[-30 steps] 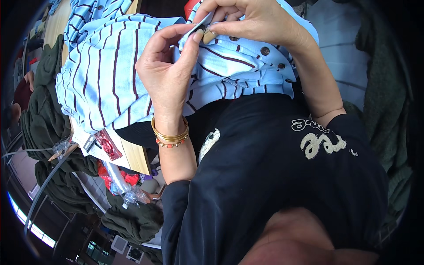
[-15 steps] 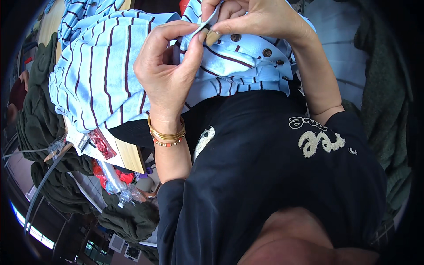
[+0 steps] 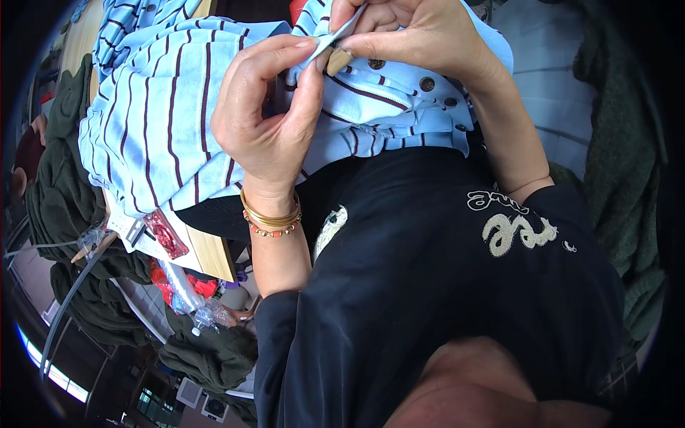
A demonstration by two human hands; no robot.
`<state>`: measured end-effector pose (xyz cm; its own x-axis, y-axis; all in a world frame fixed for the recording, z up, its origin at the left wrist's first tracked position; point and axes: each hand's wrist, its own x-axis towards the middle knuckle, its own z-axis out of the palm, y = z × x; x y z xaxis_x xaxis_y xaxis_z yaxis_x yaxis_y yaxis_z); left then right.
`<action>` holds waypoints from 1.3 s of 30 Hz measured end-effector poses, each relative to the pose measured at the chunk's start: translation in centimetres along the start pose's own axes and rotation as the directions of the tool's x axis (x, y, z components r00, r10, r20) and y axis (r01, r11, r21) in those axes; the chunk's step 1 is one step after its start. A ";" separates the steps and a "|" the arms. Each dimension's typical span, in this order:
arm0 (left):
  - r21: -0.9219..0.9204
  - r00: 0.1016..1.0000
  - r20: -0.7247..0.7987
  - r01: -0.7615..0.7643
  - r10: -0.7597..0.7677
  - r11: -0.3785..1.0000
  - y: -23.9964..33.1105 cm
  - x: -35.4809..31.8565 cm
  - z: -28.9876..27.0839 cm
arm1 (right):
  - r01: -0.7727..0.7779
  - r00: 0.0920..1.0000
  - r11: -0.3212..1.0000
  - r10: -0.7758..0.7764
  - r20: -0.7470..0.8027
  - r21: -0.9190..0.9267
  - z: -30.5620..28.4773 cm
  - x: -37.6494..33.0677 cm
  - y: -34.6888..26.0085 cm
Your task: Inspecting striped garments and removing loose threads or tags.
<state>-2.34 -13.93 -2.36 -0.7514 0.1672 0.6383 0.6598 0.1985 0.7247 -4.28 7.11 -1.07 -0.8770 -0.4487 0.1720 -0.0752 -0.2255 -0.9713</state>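
Note:
A light blue knit cardigan with dark stripes lies over my lap and the table, its row of dark buttons on the right. My left hand, with gold bangles at the wrist, pinches a folded edge of the cloth between thumb and fingers. Just to the right, my right hand grips the same edge, fingers curled. Between the two thumbs shows a small tan piece, perhaps a finger cover; I cannot make out its kind. Any small tool in the fingers is hidden.
At left, the wooden table's corner holds papers and a red packet. Below it hang a clear plastic bottle and red items. Dark green knitwear is heaped at left, with more at right. A grey metal rod curves at far left.
Both hands have shifted slightly left, and the pinched edge has turned a little, showing more of its fold. The tan piece has moved slightly left with them.

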 end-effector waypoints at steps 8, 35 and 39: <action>0.029 1.000 -0.007 0.006 -0.005 1.000 0.7 0.0 0.2 | 0.020 0.998 0.995 -0.026 0.057 0.101 -0.6 -0.3 0.5; -0.220 0.983 -0.036 0.167 -0.179 0.961 0.8 0.6 1.3 | 0.656 0.752 0.702 -0.637 0.168 -0.275 -2.0 1.1 2.0; 0.049 0.997 0.068 -0.038 0.034 0.998 0.1 0.6 0.0 | 0.279 0.955 0.901 -0.296 0.000 -0.332 -0.6 -0.1 -0.7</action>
<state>-2.77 -13.82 -1.92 -0.7269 0.2397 0.6435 0.6866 0.2388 0.6867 -4.39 7.86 -0.52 -0.8153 -0.3621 0.4519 -0.4702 -0.0413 -0.8816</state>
